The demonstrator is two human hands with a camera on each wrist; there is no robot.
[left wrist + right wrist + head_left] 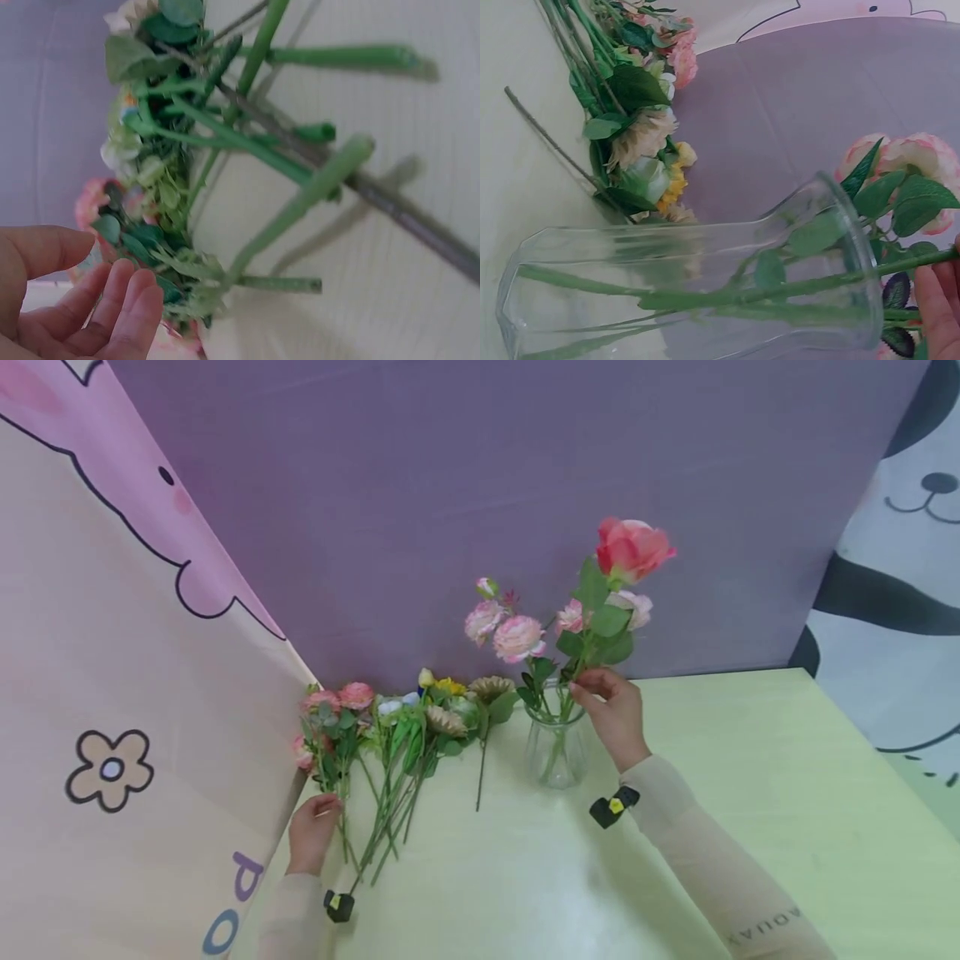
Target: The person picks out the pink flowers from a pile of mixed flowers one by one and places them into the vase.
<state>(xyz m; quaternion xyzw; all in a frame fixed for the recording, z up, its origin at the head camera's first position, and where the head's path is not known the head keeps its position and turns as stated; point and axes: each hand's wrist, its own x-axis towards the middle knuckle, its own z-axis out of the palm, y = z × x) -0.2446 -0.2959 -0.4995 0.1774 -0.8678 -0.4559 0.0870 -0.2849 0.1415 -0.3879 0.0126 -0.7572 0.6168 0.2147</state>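
A clear glass vase (555,752) stands on the table with several green stems inside. Light pink flowers (517,638) lean out of its mouth to the left. My right hand (617,710) pinches the stem of a coral-red rose (634,550) just above the rim. In the right wrist view that stem (810,286) passes down into the vase. My left hand (313,833) is beside a bunch of pink flowers (356,696) lying at the table's left edge. Its thumb and fingers (124,300) are apart and hold nothing; whether they touch the leaves I cannot tell.
Between the left hand and the vase lie loose artificial flowers, among them a yellow one (450,687) and beige ones (446,720), stems toward me. A purple panel (420,510) rises behind the pale table (720,777); a printed wall (172,693) borders the left side.
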